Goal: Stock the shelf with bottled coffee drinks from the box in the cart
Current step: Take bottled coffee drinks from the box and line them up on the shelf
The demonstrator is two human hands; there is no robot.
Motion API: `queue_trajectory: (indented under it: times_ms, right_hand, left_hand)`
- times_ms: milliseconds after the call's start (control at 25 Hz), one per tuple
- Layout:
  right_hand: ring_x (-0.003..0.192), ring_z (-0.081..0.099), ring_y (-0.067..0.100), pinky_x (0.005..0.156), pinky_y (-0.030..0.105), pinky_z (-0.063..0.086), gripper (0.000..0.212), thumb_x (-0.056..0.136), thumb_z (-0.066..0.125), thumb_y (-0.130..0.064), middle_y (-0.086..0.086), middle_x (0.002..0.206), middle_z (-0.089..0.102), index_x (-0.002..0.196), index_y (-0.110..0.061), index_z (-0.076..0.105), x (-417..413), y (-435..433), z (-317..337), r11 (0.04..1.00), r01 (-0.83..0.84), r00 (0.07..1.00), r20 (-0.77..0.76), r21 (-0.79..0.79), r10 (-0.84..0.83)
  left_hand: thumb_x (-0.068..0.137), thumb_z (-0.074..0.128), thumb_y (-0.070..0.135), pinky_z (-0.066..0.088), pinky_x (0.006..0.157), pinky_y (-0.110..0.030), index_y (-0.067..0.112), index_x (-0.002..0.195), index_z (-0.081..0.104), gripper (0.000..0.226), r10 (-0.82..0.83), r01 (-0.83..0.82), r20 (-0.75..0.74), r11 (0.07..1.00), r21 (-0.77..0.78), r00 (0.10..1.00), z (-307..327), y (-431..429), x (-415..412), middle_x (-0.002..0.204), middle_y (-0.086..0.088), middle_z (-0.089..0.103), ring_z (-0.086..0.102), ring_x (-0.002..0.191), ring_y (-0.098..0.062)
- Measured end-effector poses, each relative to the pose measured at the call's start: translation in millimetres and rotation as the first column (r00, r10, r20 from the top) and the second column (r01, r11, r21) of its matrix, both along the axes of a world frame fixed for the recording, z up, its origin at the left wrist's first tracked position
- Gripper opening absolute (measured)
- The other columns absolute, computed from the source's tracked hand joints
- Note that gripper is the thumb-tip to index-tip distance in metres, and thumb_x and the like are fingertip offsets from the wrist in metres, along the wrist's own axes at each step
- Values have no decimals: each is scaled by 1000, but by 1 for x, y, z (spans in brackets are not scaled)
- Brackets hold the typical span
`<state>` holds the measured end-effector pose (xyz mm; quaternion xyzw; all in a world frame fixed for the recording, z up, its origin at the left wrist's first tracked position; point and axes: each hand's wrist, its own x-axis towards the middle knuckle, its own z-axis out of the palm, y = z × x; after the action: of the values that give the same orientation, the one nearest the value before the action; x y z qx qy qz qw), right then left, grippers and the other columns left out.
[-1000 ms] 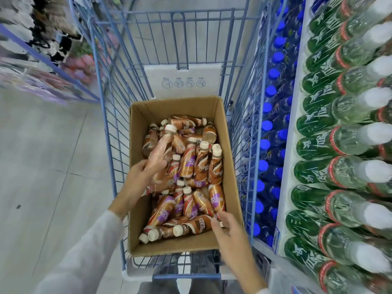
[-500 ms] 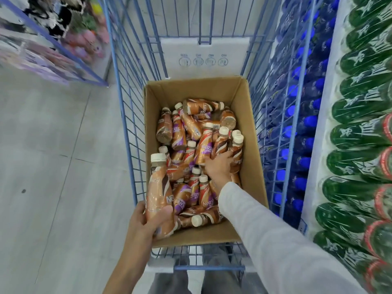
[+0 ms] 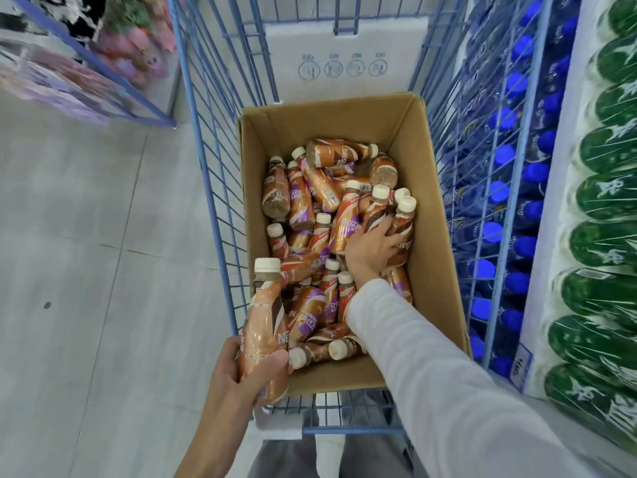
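**Two bottles gripped, the rest heaped in the box (image 3: 432,277)**

Left hand (image 3: 238,374) wrapped round the lower half of a coffee bottle (image 3: 263,322), thumb across the front, holding it upright just over the near left corner of the box. Right hand (image 3: 370,250) down inside among the heap (image 3: 310,208), fingers curled round the base of a standing bottle (image 3: 374,212) near the right wall. Pale sleeve (image 3: 431,357) stretched across the near edge.

Same look throughout: slim plastic, cream screw cap, shiny copper-brown wrap with dark brown and white swirls, a purple band on some. Mostly lying crosswise over one another, a few on end at the right.

Readable only in pieces: "NE" on the one in the left hand, "NESC" and "CAFE" on others. Behind the box, a white carton (image 3: 344,46) with four round symbols, its lettering too small to read.

Open-topped brown cardboard, set in a blue wire cart (image 3: 210,188) and filling its width, both side walls close against the mesh. Bare cardboard showing above the heap at the far end and along the right wall. Grey tiled floor (image 3: 86,253) to the left. Close on the right, a shelf (image 3: 562,167) of wrapped green bottles (image 3: 606,243), with blue-capped bottles (image 3: 496,232) seen through the mesh.
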<state>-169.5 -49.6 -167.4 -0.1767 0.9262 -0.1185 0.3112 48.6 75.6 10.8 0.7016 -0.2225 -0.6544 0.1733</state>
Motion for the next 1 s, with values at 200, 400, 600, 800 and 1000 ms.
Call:
queue_trajectory:
  times_ms: [200,400,600,800,1000]
  right_hand:
    - [129,40,44,105,51,40,69,96,65,-30,21,154,18,152,-18,27,9,10,-1,996,31,999,-21,-86,-33]
    - [133,47,32,104,37,43,68,97,66,-29,15,149,38,150,-11,27,1,52,14,959,-40,997,55,-282,57]
    - [130,46,16,102,26,34,60,95,68,-36,-2,139,43,143,-20,36,-19,92,83,898,93,969,245,-430,18]
    - [115,63,7,96,34,51,58,82,74,-54,-14,128,65,134,-43,51,-27,137,187,762,384,866,490,-521,-101]
    - [101,74,20,76,35,59,57,70,87,-55,-1,114,76,121,-44,65,-34,191,278,529,614,741,658,-586,-130]
  left_hand:
    - [42,87,62,61,67,-31,51,88,67,51,25,-25,-12,999,-22,1000,0,-1,4,93,14,74,74,86,-10]
    - [44,90,60,62,72,-35,31,114,63,80,-9,6,-57,999,-53,998,11,-1,4,102,4,76,75,95,-20]
    - [52,90,60,61,84,-47,38,109,66,65,-115,98,-142,988,-121,983,42,-13,1,108,3,76,75,100,-21]
    - [55,93,57,63,80,-45,38,115,66,69,-245,195,-240,958,-212,939,79,-31,-22,115,0,75,75,103,-25]
    - [57,94,56,56,96,-55,37,133,57,86,-455,361,-332,880,-307,826,124,-26,-68,130,-2,70,73,110,-26]
